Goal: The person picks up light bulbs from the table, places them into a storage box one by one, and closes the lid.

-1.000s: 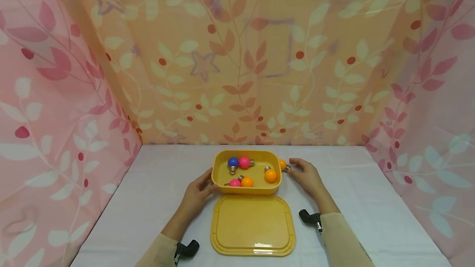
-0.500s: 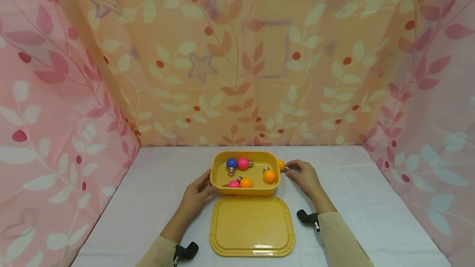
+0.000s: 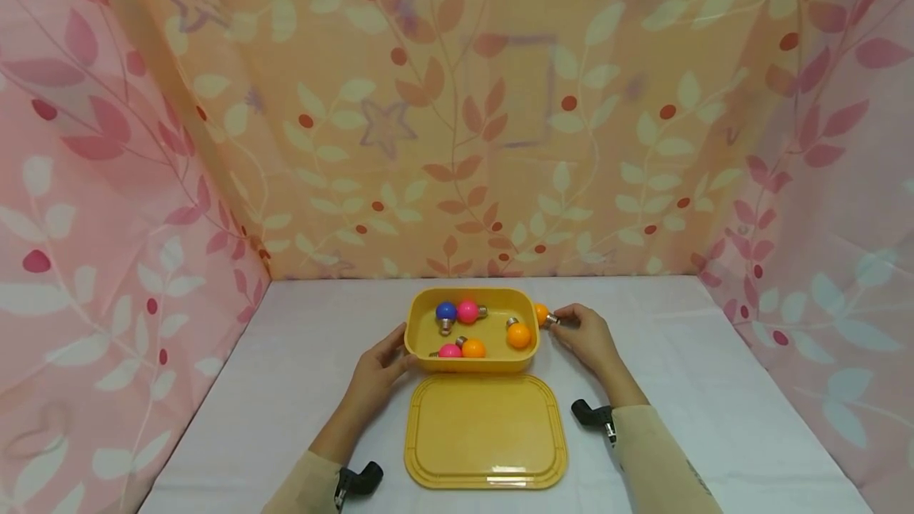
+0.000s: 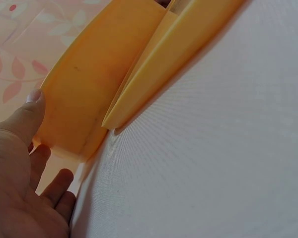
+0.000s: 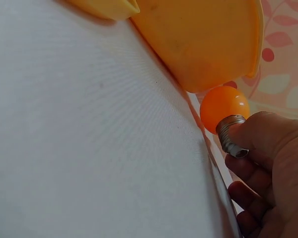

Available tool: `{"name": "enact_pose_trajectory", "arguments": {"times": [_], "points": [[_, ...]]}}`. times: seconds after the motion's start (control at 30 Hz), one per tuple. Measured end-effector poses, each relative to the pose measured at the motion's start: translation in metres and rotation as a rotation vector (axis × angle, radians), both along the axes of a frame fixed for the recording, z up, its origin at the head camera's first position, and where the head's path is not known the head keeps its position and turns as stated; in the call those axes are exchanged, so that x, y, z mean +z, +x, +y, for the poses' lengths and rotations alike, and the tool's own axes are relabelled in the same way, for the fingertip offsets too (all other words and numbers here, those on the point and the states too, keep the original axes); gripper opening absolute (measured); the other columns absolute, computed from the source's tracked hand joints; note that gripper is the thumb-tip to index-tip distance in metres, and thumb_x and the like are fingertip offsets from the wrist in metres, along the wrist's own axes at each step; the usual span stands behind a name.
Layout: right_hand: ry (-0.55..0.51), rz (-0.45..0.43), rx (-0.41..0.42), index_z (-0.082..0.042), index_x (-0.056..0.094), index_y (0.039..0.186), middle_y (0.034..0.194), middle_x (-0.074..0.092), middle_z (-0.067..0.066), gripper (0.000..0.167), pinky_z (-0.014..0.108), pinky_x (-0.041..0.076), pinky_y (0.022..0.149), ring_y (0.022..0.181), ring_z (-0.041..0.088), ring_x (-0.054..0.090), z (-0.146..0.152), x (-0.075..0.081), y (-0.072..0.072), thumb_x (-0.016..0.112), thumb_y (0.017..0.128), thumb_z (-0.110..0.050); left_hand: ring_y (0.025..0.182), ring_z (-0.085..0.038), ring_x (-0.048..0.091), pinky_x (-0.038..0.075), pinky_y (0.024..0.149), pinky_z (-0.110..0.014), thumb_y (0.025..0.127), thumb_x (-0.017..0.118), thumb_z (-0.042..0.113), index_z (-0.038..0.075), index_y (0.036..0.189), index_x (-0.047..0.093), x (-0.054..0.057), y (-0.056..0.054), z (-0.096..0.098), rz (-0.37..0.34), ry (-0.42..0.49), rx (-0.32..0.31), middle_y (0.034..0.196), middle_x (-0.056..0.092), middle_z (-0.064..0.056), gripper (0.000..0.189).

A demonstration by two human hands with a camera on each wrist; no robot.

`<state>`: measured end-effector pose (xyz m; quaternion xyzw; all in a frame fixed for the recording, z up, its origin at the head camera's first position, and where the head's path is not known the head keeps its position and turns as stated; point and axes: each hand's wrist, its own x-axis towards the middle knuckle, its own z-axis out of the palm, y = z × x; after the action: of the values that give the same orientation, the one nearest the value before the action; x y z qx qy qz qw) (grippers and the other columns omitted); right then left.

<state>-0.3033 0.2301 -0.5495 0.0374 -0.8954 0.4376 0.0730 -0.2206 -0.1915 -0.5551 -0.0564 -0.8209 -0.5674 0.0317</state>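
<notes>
A yellow plastic box [image 3: 493, 324] stands on the white cloth with several small bulbs inside. These include a blue bulb [image 3: 446, 310], pink bulbs [image 3: 467, 311] and orange bulbs [image 3: 518, 335]. My left hand [image 3: 374, 370] rests against the box's left end, relaxed fingers and thumb about its corner, with the thumb tip near the rim in the left wrist view. On the other side, my right hand [image 3: 589, 342] pinches an orange light bulb [image 5: 223, 108] by its metal screw base, between thumb and fingers. That bulb's round end points at the box's right wall.
The flat yellow lid [image 3: 485, 431] lies on the cloth [image 3: 236, 411] in front of the box, between the forearms. A flowered curtain [image 3: 457, 101] closes off the back and both sides.
My right fingers have drawn together on the orange bulb's screw base, where they stood a little apart before. My left hand and the box have stayed in place.
</notes>
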Motion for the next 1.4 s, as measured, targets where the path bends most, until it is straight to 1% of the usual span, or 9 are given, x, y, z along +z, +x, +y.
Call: {"name": "enact_pose_trajectory", "arguments": {"times": [0.17,0.27,0.4,0.5,0.57,0.87,1.1,1.3,1.4], "points": [[-0.039,-0.018,-0.037,-0.011,0.071,0.114,0.113,0.072,0.009,0.033,0.046,0.054,0.098,0.106,0.027,0.065,-0.001,0.003,0.002,0.080,0.089,-0.031,0.148,-0.022,0.041,0.031,0.123,-0.051,0.095,0.075,0.035,0.035,0.154,0.045,0.003,0.000,-0.001,-0.001,-0.002,-0.008,0.154,0.053,0.006,0.066],[-0.046,-0.028,-0.050,-0.011,0.071,0.114,0.112,0.072,0.009,0.034,0.045,0.055,0.096,0.104,0.026,0.066,0.000,0.005,0.003,0.080,0.089,-0.033,0.148,-0.021,0.042,0.032,0.122,-0.051,0.096,0.074,0.035,0.037,0.154,0.045,0.005,0.001,0.000,-0.002,-0.012,-0.010,0.153,0.053,0.008,0.065],[-0.050,-0.044,-0.067,-0.013,0.071,0.114,0.113,0.072,0.008,0.036,0.039,0.057,0.088,0.103,0.025,0.067,0.002,0.009,0.005,0.080,0.089,-0.038,0.148,-0.021,0.042,0.032,0.122,-0.051,0.096,0.074,0.035,0.037,0.154,0.045,0.007,0.003,0.001,-0.006,-0.018,-0.007,0.153,0.053,0.009,0.065],[-0.053,-0.039,-0.075,-0.013,0.071,0.114,0.115,0.071,0.008,0.036,0.034,0.056,0.081,0.103,0.027,0.066,0.004,0.014,0.005,0.080,0.089,-0.038,0.148,-0.021,0.042,0.032,0.122,-0.051,0.096,0.074,0.034,0.034,0.155,0.045,0.006,0.003,0.000,0.002,-0.014,-0.015,0.153,0.053,0.007,0.065],[-0.049,-0.022,-0.077,-0.013,0.072,0.115,0.116,0.070,0.009,0.035,0.034,0.055,0.081,0.104,0.028,0.064,0.006,0.018,0.006,0.080,0.089,-0.036,0.148,-0.021,0.042,0.032,0.122,-0.051,0.096,0.073,0.034,0.033,0.155,0.045,0.004,0.002,0.000,0.006,-0.013,-0.020,0.154,0.052,0.007,0.065],[-0.022,0.092,-0.076,-0.008,0.073,0.114,0.117,0.071,0.015,0.033,0.050,0.046,0.097,0.114,0.039,0.059,0.009,0.036,0.009,0.080,0.089,-0.028,0.148,-0.022,0.043,0.034,0.121,-0.052,0.096,0.074,0.035,0.034,0.155,0.046,0.003,0.001,0.000,0.004,-0.007,-0.001,0.153,0.053,0.007,0.065],[-0.030,0.138,-0.066,-0.007,0.072,0.114,0.117,0.072,0.015,0.032,0.052,0.046,0.103,0.114,0.034,0.061,0.009,0.051,0.011,0.080,0.090,-0.026,0.148,-0.023,0.041,0.032,0.122,-0.053,0.096,0.073,0.036,0.036,0.155,0.044,0.002,0.000,0.000,0.003,-0.014,-0.003,0.155,0.051,0.008,0.066],[-0.062,0.155,-0.050,-0.009,0.071,0.116,0.117,0.071,0.013,0.033,0.055,0.044,0.104,0.116,0.034,0.060,0.010,0.060,0.014,0.080,0.091,-0.028,0.147,-0.022,0.043,0.032,0.122,-0.052,0.095,0.074,0.036,0.037,0.154,0.046,0.002,0.000,0.000,0.003,0.000,-0.006,0.153,0.053,0.009,0.065],[-0.078,0.155,-0.038,-0.010,0.071,0.116,0.118,0.071,0.011,0.033,0.053,0.043,0.105,0.118,0.034,0.059,0.009,0.065,0.015,0.080,0.091,-0.029,0.147,-0.022,0.043,0.033,0.121,-0.052,0.095,0.074,0.036,0.037,0.154,0.045,0.002,-0.001,0.000,0.006,-0.009,-0.005,0.153,0.053,0.009,0.065]]}}
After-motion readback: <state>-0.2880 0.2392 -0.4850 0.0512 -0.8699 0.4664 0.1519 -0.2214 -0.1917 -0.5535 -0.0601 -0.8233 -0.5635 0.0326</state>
